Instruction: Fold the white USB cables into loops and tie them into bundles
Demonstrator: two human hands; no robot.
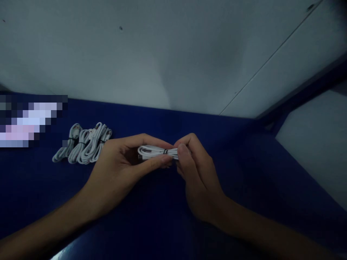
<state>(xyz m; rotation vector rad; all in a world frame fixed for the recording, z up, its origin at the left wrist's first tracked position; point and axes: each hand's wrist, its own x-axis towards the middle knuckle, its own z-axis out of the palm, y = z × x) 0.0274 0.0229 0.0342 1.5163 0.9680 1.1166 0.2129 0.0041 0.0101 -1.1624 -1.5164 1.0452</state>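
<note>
Between my two hands is a coiled white cable (pixel 153 151), bound around its middle by a thin black tie (pixel 166 151). A metal plug end shows at the coil's left side. My left hand (pixel 121 159) grips the coil with thumb in front and fingers behind. At the coil's right end, my right hand (pixel 193 166) pinches it between thumb and fingers, hiding that end. Left of my left hand lie several more coiled white cables (pixel 86 146) in a row, each tied in black where visible.
The cables lie on a dark blue tabletop (pixel 151 216). A pale grey wall (pixel 135 65) rises along its far edge. On the far left is a pixelated, bright patch (pixel 32 122). A blue frame bar (pixel 303 86) and a pale panel (pixel 317 133) stand on the right.
</note>
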